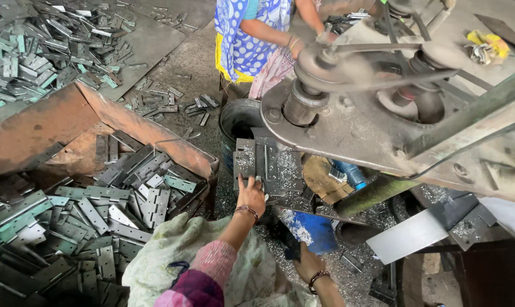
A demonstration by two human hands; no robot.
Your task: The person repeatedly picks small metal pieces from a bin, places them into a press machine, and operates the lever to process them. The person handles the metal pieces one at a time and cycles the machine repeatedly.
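Note:
My left hand (250, 196), with a beaded bracelet at the wrist, reaches forward and grips the near edge of a grey metal hinge plate (246, 162). That plate lies among a few similar plates (280, 165) dusted with metal shavings, under the machine's edge. My right hand (304, 262), also with a bracelet, rests low on the shaving-covered ground beside a blue container (311, 230). Its fingers are partly hidden.
A rusty bin (69, 119) at left holds a heap of hinge plates (98, 216); another heap (41, 45) lies at top left. A belt-driven machine (348, 74) fills the right. A black bucket (234, 119), a blue bottle (349, 173) and another person (246, 34) are ahead.

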